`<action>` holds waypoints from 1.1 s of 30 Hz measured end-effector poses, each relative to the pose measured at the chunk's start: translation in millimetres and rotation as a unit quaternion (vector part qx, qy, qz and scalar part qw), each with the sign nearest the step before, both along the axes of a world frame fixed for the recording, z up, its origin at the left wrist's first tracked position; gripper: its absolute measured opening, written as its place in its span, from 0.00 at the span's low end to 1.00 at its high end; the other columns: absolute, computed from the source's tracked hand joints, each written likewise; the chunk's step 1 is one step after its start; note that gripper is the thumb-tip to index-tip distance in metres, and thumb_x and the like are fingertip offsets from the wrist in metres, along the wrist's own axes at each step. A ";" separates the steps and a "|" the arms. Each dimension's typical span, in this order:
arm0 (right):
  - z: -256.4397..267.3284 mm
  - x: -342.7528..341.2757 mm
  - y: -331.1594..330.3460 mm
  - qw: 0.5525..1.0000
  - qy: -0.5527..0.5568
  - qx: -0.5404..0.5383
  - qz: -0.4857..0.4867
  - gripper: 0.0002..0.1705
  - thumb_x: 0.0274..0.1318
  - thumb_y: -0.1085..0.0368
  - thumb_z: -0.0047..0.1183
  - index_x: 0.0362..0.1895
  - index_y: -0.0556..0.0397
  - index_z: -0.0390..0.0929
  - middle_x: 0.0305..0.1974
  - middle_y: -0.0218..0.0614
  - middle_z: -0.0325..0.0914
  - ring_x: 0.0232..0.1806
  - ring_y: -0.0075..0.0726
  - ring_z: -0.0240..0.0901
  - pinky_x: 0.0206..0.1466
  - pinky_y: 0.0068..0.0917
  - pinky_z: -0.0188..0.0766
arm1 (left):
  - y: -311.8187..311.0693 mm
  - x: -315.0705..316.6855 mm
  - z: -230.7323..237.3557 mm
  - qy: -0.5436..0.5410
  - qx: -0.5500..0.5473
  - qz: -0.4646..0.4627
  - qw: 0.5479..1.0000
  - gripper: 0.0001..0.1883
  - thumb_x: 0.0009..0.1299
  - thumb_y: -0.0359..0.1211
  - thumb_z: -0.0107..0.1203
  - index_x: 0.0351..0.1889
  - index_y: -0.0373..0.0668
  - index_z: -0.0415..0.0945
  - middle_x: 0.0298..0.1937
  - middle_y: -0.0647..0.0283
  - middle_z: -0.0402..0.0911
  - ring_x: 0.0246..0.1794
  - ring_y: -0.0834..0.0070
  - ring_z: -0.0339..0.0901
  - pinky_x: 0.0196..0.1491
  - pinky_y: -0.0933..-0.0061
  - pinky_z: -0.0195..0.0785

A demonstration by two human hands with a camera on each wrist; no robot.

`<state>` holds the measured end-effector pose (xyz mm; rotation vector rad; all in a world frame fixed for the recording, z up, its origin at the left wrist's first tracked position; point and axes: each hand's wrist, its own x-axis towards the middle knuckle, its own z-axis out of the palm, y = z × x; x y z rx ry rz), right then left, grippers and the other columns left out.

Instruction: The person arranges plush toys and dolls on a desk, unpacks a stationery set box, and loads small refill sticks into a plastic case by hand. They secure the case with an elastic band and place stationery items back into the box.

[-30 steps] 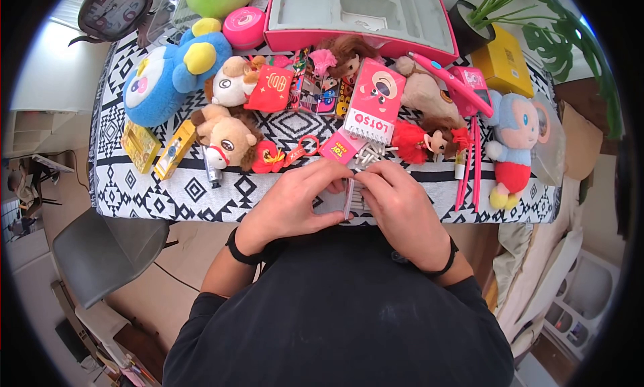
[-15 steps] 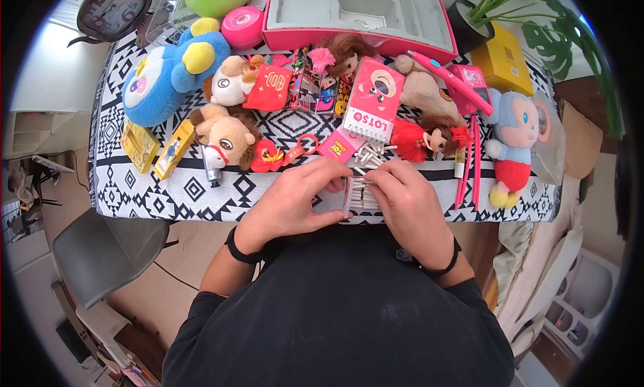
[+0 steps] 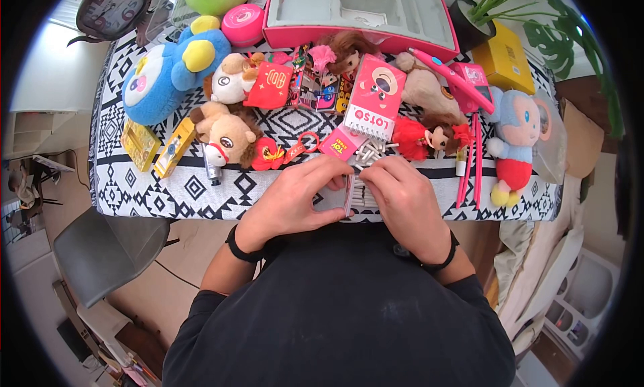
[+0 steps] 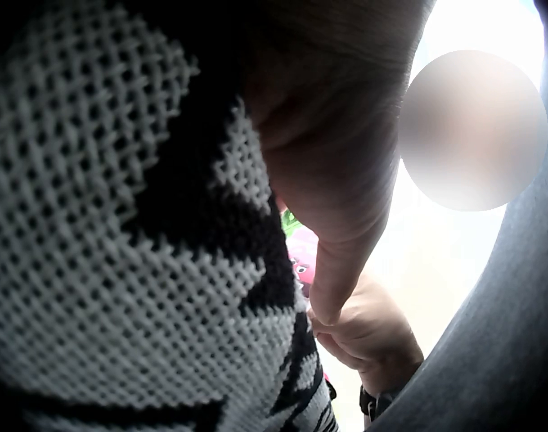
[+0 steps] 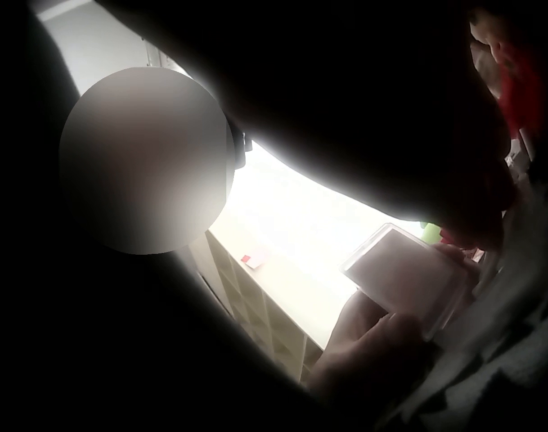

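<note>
My left hand (image 3: pixel 295 196) grips a small clear plastic box (image 5: pixel 404 270) standing on edge near the table's front edge, thumb at the near end and fingers at the far end. White cotton swabs (image 3: pixel 364 198) lie side by side just right of the box wall, partly under my right hand (image 3: pixel 406 196). The right thumb and fingertips pinch together at the far end of that row; the swab between them is mostly hidden. Beyond the fingertips is a loose pile of cotton swabs (image 3: pixel 367 152), beside a pink Toy Story card (image 3: pixel 339 142).
A pink Lotso notepad (image 3: pixel 376 95) lies behind the pile. Around it are a brown plush horse (image 3: pixel 225 135), a red-dressed doll (image 3: pixel 419 140), pink sticks (image 3: pixel 476 165) and a blue plush (image 3: pixel 157 85). A large pink tray box (image 3: pixel 295 41) stands at the back.
My right hand lifted slightly off the row of swabs, then shifted a little back to the left over it. The left hand has kept its hold on the box.
</note>
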<state>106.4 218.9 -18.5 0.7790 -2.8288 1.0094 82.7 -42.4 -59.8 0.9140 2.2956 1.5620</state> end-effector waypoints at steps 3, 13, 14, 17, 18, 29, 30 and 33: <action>-2.0 -0.1 -1.1 1.000 0.001 0.000 0.004 0.17 0.60 0.79 0.65 0.54 0.60 0.88 0.49 0.45 0.85 0.52 0.57 0.87 0.54 0.48 0.86 | -0.2 -0.1 0.7 0.000 0.001 0.000 1.000 0.38 0.63 0.30 0.89 0.71 0.37 0.85 0.59 0.56 0.90 0.52 0.65 0.93 0.58 0.64 0.90; 9.9 4.2 6.9 0.995 0.012 0.040 -0.089 0.08 0.66 0.74 0.73 0.48 0.57 0.90 0.41 0.40 0.81 0.41 0.50 0.86 0.44 0.45 0.83 | 0.0 -0.8 0.2 0.000 -0.001 -0.004 1.000 0.37 0.63 0.30 0.89 0.71 0.37 0.85 0.60 0.56 0.91 0.52 0.65 0.94 0.58 0.64 0.91; 10.1 4.9 7.2 0.995 0.012 0.040 -0.089 0.08 0.66 0.74 0.73 0.48 0.57 0.90 0.41 0.40 0.81 0.41 0.50 0.86 0.44 0.45 0.83 | 0.1 -0.9 0.3 0.000 0.000 -0.004 1.000 0.37 0.63 0.30 0.89 0.71 0.37 0.85 0.60 0.56 0.91 0.52 0.65 0.94 0.58 0.64 0.91; 10.2 6.7 6.8 0.995 0.006 0.052 -0.087 0.07 0.65 0.73 0.73 0.45 0.56 0.90 0.39 0.39 0.80 0.40 0.49 0.86 0.43 0.46 0.83 | -0.1 -0.8 0.7 0.000 0.000 -0.004 1.000 0.37 0.63 0.30 0.89 0.71 0.37 0.85 0.60 0.56 0.91 0.52 0.65 0.94 0.58 0.64 0.91; 10.0 7.0 5.6 0.995 0.008 0.052 -0.082 0.07 0.64 0.73 0.73 0.45 0.56 0.90 0.38 0.39 0.80 0.40 0.49 0.86 0.43 0.46 0.83 | 0.0 -0.6 0.6 -0.001 0.001 -0.004 1.000 0.37 0.63 0.30 0.89 0.70 0.37 0.85 0.60 0.56 0.91 0.52 0.65 0.94 0.58 0.64 0.91; 3.0 8.6 0.9 0.997 0.005 0.046 -0.058 0.06 0.63 0.72 0.73 0.44 0.54 0.91 0.37 0.37 0.80 0.39 0.48 0.86 0.42 0.46 0.83 | -0.1 -0.5 0.9 -0.001 -0.003 -0.001 1.000 0.38 0.62 0.30 0.89 0.70 0.37 0.85 0.60 0.56 0.91 0.52 0.65 0.94 0.58 0.64 0.91; 1.5 8.6 0.0 0.998 0.005 0.041 -0.053 0.07 0.63 0.72 0.73 0.44 0.54 0.91 0.37 0.37 0.80 0.40 0.48 0.87 0.42 0.45 0.83 | 0.0 -0.4 0.3 0.000 -0.002 -0.001 1.000 0.37 0.62 0.30 0.89 0.70 0.37 0.85 0.60 0.56 0.91 0.52 0.65 0.94 0.58 0.64 0.91; 1.5 8.9 -0.4 0.998 0.004 0.038 -0.046 0.07 0.63 0.72 0.73 0.45 0.54 0.91 0.37 0.37 0.81 0.40 0.48 0.87 0.42 0.45 0.83 | 0.1 -0.6 -0.1 0.002 0.000 -0.002 1.000 0.37 0.62 0.30 0.89 0.70 0.37 0.85 0.60 0.56 0.91 0.52 0.65 0.94 0.58 0.64 0.91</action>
